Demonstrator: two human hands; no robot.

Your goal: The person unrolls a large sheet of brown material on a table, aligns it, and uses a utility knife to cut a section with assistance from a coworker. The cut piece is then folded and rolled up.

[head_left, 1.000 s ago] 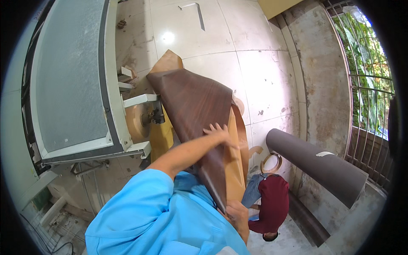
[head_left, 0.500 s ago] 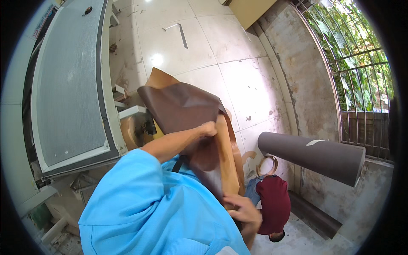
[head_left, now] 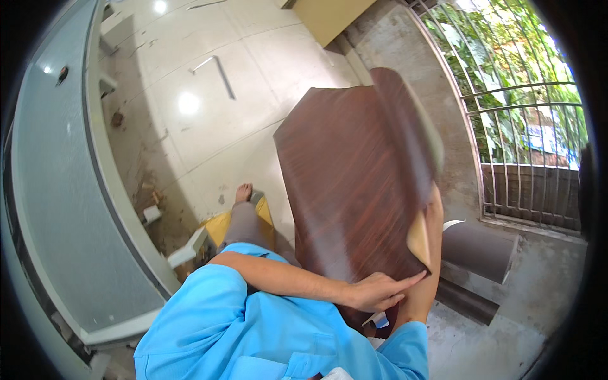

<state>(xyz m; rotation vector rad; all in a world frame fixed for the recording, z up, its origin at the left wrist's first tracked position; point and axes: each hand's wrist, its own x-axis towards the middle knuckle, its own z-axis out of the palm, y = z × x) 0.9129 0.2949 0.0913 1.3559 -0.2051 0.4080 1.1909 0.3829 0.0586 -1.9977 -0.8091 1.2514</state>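
Note:
In front of me a large dark-brown wood-grain sheet (head_left: pixel 345 183) hangs spread out, its right side curled over to show a tan back. My left hand (head_left: pixel 378 292) reaches across my body, with the index finger stretched to the sheet's lower right corner and the thumb apart from it. My right forearm (head_left: pixel 425 278) rises along the curled right edge. Behind the curl my right hand is hidden, so its fingers do not show.
A long grey-topped table (head_left: pixel 63 190) runs along the left. On the right, a big brown roll (head_left: pixel 478 250) stands out from the wall, with a darker roll (head_left: pixel 468 301) below it. A barred window (head_left: pixel 525 126) is above. A thin angled strip (head_left: pixel 221 76) lies on the tiled floor.
The sheet has gone from a bunched fold to a wide spread, moving right. My left hand has left the fold and come down to the corner; my right arm has risen behind the sheet.

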